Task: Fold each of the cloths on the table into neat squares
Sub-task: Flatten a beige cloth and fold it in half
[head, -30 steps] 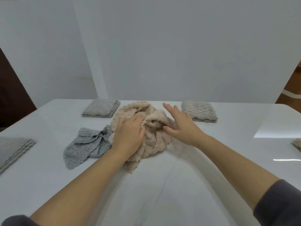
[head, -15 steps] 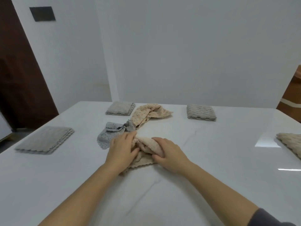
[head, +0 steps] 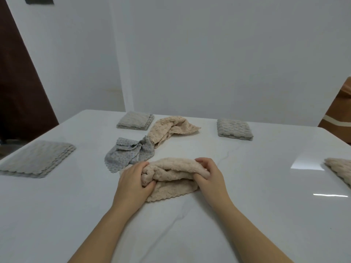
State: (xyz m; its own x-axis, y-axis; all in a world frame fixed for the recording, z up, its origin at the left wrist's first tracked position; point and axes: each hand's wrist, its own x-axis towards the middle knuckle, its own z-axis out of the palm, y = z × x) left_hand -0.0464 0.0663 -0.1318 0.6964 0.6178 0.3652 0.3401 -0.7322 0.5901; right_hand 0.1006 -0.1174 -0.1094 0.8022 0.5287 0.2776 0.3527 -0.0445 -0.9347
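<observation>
A bunched beige cloth [head: 171, 179] lies on the white table [head: 247, 215] in front of me. My left hand [head: 133, 185] grips its left end, fingers curled into the folds. My right hand [head: 209, 177] grips its right end. Behind it lie a crumpled grey dotted cloth [head: 127, 154] and a second crumpled beige cloth [head: 171, 130], which touch each other.
Folded cloths sit around the table: a grey one [head: 38, 158] at the left, a grey one [head: 135, 121] at the back, a textured grey one [head: 234, 130] at the back right, and a beige one [head: 340, 169] at the right edge.
Both hands pulled one beige cloth out of the pile toward me and now grip its two ends. The other beige cloth stayed behind by the grey dotted one.
</observation>
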